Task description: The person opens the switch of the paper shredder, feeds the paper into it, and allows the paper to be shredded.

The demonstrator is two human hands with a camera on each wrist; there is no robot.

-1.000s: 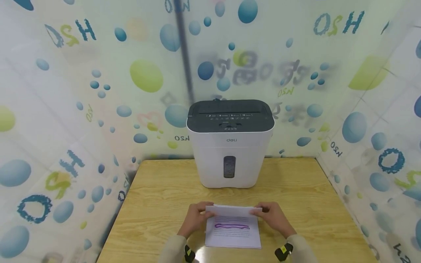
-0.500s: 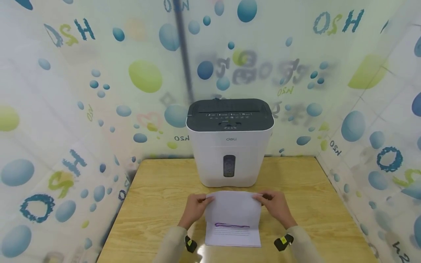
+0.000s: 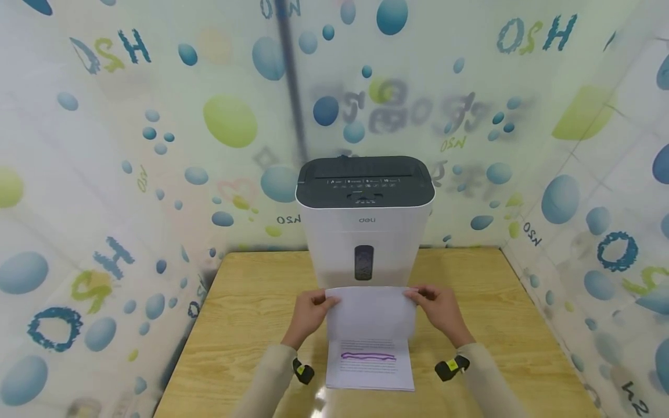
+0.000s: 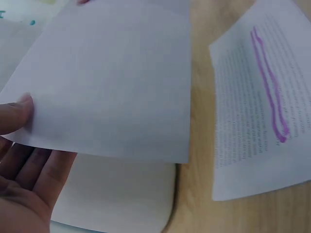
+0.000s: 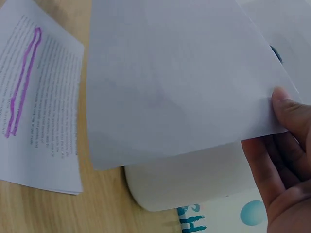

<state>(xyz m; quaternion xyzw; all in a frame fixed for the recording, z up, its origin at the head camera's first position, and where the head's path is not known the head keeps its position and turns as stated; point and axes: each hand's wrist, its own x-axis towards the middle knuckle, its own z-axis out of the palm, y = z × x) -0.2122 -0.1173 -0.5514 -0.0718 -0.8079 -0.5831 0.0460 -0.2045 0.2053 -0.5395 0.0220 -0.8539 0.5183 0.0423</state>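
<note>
A sheet of paper, blank on the side facing me, is held up between both hands. My left hand pinches its upper left corner, thumb in front and fingers behind. At the upper right corner my right hand pinches it the same way. Below, on the table, lies a small stack of printed paper whose top page bears purple marker lines. In both wrist views the raised sheet stands apart from this stack. Behind the sheet is a white paper shredder with a dark top, its lower front partly hidden by the sheet.
The shredder's dark lid has a feed slot across it. It stands at the back of the wooden table, close to the patterned wall. Each wrist wears a black camera.
Both hands have lifted the top sheet off the stack and moved it up and forward towards the shredder. The marked page beneath has come into fuller view.
</note>
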